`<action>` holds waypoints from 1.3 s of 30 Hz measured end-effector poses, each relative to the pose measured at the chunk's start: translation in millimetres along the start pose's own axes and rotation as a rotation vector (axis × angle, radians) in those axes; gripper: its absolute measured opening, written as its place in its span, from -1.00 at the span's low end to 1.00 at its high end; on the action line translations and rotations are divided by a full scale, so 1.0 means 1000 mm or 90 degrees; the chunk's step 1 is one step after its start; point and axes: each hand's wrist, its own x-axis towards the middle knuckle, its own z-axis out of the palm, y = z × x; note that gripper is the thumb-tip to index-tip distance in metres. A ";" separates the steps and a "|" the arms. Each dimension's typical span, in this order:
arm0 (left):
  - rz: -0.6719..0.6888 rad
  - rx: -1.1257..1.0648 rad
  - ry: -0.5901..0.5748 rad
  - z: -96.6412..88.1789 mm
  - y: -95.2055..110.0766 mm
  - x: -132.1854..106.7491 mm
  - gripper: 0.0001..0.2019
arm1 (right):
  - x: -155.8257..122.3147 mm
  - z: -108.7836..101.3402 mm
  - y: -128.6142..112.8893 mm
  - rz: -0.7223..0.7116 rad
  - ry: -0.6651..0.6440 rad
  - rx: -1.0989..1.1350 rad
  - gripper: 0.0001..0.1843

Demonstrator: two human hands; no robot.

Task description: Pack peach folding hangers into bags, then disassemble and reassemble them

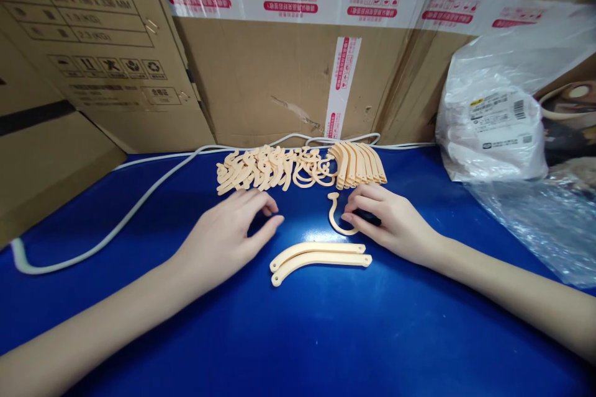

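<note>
My right hand (pixel 388 220) has its thumb and fingers closed on a curved wooden hook (pixel 334 218), whose knobbed end points away from me. My left hand (pixel 237 223) hovers over or rests on the blue table, its thumb and bent fingers apart and nothing between them. Between the hands and nearer to me lie two curved wooden bars (pixel 321 257), side by side, with a small hole at each end. Just beyond my left fingers is a heap of small wavy wooden pieces (pixel 256 169).
More curved bars (pixel 358 164) stand in a row right of the heap, with thin rings (pixel 305 177) between. A white cable (pixel 135 208) runs along the left and back of the blue table (pixel 298 335). Cardboard boxes (pixel 261 80) wall the back; plastic bags (pixel 493 118) lie right.
</note>
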 end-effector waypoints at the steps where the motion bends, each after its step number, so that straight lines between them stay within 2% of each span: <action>1: -0.004 0.031 0.017 -0.003 -0.006 0.004 -0.77 | 0.000 0.000 0.000 -0.003 0.001 -0.001 -0.81; 6: -0.053 0.172 0.113 -0.022 -0.039 0.018 -0.82 | 0.001 -0.001 0.005 -0.009 -0.008 -0.007 -0.84; 12: -0.103 0.193 0.136 -0.025 -0.063 0.023 -0.79 | 0.001 -0.002 0.007 -0.031 -0.029 -0.048 -0.81; 23: -0.057 0.217 0.152 -0.012 -0.072 0.023 -0.77 | -0.001 0.002 0.009 -0.067 0.000 -0.075 -0.83; 30: -0.069 0.194 0.154 -0.010 -0.075 0.024 -0.77 | 0.000 0.003 0.009 -0.073 0.002 -0.078 -0.83; 33: -0.104 0.155 0.156 -0.010 -0.074 0.026 -0.78 | 0.000 0.004 0.010 -0.071 0.002 -0.076 -0.83; 37: -0.197 0.079 0.145 -0.010 -0.073 0.029 -0.78 | 0.000 0.005 0.010 -0.070 0.005 -0.072 -0.83; 39: -0.233 0.037 0.173 -0.011 -0.070 0.029 -0.79 | 0.000 0.005 0.011 -0.071 0.006 -0.069 -0.83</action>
